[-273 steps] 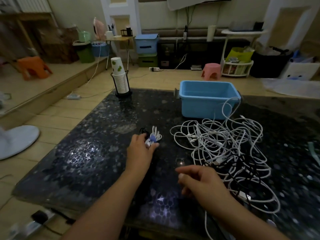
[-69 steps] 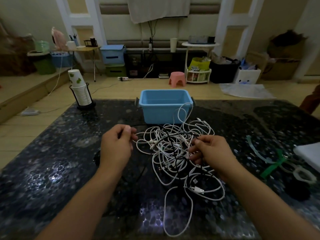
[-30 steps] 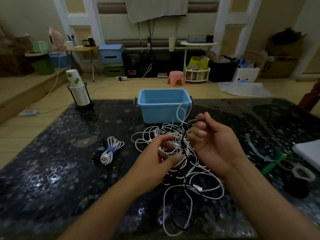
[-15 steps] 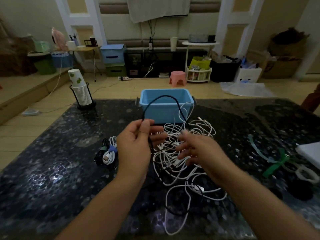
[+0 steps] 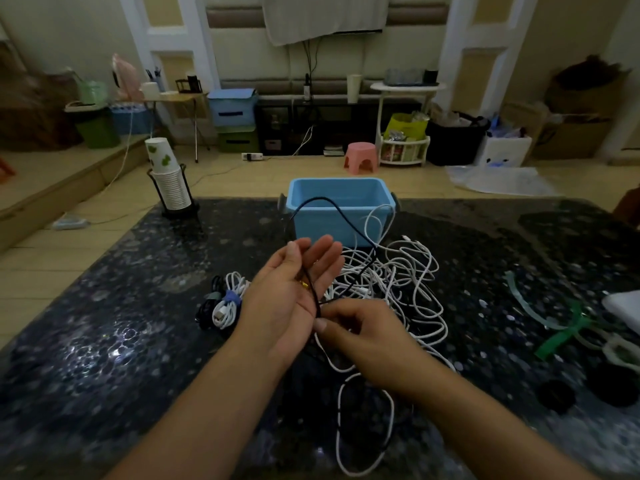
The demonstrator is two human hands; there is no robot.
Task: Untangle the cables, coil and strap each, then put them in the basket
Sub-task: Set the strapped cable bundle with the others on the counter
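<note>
A tangle of white cables (image 5: 401, 282) lies on the dark table in front of the light blue basket (image 5: 341, 216). A black cable (image 5: 346, 213) loops up in front of the basket and runs down across the palm of my left hand (image 5: 294, 292), which is held palm up with straight fingers. My right hand (image 5: 363, 330) pinches this black cable just below the left palm. Two coiled, strapped cables (image 5: 223, 303), one white with a blue strap and one black, lie left of my left hand.
A stack of paper cups in a black holder (image 5: 171, 181) stands at the table's back left. Green and pale straps (image 5: 568, 327) and small dark round objects (image 5: 556, 396) lie at the right. A white flat thing (image 5: 623, 306) sits at the right edge.
My left hand has turned palm up and opened flat with the black cable across it. My right hand has come down from the tangle and taken the black cable below the left palm.
</note>
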